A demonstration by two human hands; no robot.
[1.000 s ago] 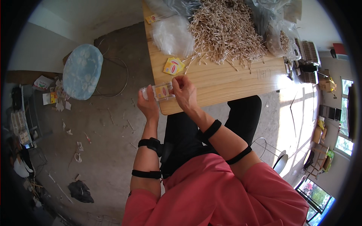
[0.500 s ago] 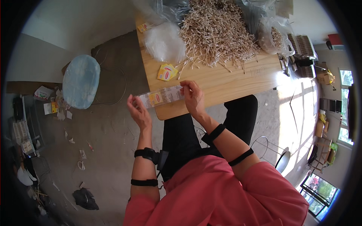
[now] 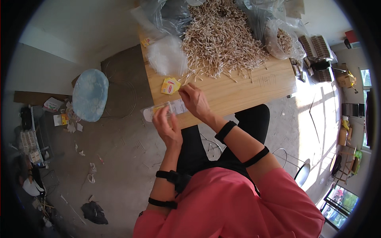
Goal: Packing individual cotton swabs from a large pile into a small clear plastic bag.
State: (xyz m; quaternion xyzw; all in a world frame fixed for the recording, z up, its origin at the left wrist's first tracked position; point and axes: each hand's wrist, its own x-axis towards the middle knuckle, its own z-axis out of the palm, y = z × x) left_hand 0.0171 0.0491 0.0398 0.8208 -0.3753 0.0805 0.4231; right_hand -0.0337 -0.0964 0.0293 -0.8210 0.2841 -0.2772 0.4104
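Note:
A clear plastic packet of cotton swabs (image 3: pixel 178 106) with a yellow card inside is at the near left corner of the wooden table, its left end sticking out past the edge. My left hand (image 3: pixel 168 126) has its fingers over the packet's middle and appears to grip it, covering part of the swabs. Just above the packet's right end, my right hand (image 3: pixel 195 102) is closed with thumb and fingertips together. Whatever they pinch, if anything, is too small to make out. Small yellow cards (image 3: pixel 170 86) lie just left of those fingertips.
A large heap of loose cotton swabs (image 3: pixel 222 39) covers the back of the table (image 3: pixel 246 85). Clear plastic bags (image 3: pixel 167 55) lie left of it, and a bag of swabs (image 3: pixel 283 41) stands right. A stool with a pale blue top (image 3: pixel 90 95) is on the floor at left.
My left hand has moved right and slightly down, from the packet's left end onto its middle. My right hand has left the packet's right end and shifted slightly left, its fingertips now closed.

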